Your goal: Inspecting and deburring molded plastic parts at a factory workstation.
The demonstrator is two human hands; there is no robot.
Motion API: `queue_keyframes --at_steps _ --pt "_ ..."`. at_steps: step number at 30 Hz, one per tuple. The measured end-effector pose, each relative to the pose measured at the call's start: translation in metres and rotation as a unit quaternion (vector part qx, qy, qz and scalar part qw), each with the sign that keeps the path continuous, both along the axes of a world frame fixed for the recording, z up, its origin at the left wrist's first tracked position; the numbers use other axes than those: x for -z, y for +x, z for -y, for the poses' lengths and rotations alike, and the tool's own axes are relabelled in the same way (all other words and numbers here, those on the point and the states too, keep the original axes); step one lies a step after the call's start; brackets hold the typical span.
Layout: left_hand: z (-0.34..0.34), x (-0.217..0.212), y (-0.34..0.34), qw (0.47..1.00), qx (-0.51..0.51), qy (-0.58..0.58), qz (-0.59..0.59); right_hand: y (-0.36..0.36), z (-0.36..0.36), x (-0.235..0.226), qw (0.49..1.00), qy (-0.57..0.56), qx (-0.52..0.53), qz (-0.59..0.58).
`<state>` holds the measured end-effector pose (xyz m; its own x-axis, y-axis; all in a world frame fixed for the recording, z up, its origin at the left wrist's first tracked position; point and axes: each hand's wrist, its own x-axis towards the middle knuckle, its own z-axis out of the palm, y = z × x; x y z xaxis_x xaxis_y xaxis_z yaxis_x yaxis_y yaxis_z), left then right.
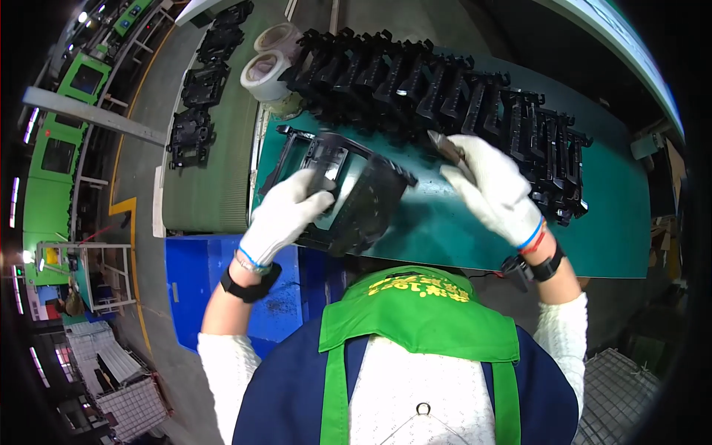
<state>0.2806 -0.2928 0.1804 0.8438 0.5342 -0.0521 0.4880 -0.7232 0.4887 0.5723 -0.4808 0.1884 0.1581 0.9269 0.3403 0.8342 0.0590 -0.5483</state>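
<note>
My left hand [287,210], in a white glove, is closed on a black plastic frame part [374,200] at the near left of the green table. The part is tilted and slightly blurred, with open slots and a broad dark panel on its right side. My gloved right hand [495,182] is closed around a short metal hand tool [443,145] with a pointed tip, held above the table to the right of the part. The fingers hide most of the tool, so its exact kind cannot be told.
Several similar black parts [400,81] stand in a long row along the table's [615,230] far side. Tape rolls [265,74] sit at its far left corner. More parts [191,137] lie on the conveyor belt [204,196] at left. A blue bin [200,297] stands below.
</note>
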Motion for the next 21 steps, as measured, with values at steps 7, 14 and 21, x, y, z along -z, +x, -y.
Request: queue_keyframes --at_steps 7,14,21 --pt "0.037 0.035 -0.008 0.668 -0.365 -0.469 0.448 -0.052 -0.001 0.05 0.997 -0.019 0.071 -0.036" --pt "0.06 0.048 0.011 0.536 -0.399 -0.569 0.479 -0.052 -0.016 0.067 0.997 0.038 0.059 0.02" --pt "0.065 0.048 0.018 0.521 -0.419 -0.588 0.455 -0.044 -0.018 0.086 0.998 -0.005 0.048 -0.042"
